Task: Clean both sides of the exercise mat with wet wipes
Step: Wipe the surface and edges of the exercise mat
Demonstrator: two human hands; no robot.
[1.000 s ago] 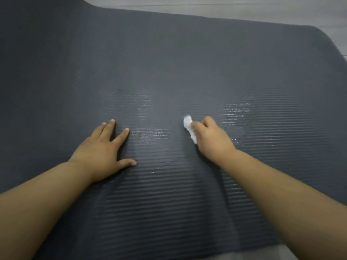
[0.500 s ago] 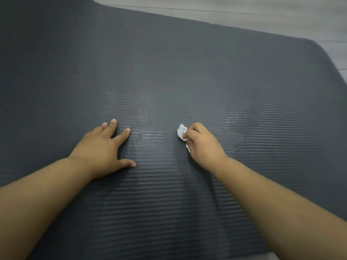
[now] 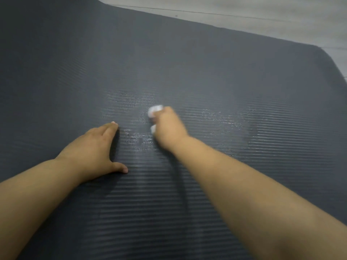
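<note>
We brace the ribbed exercise mat (image 3: 197,59) with our left hand (image 3: 93,149) laid flat, while our right hand (image 3: 168,127) bunches the wet wipe (image 3: 155,109) (blurred) mid-mat; overlapping strokes along the ribs should avoid dry gaps.

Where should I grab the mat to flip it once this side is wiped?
Probably the mat at its rounded far-right corner, coming from the floor side: that free edge lies flat, so slide under and peel back. The right hand grips the wipe; the left hand presses flat on the mat.
</note>
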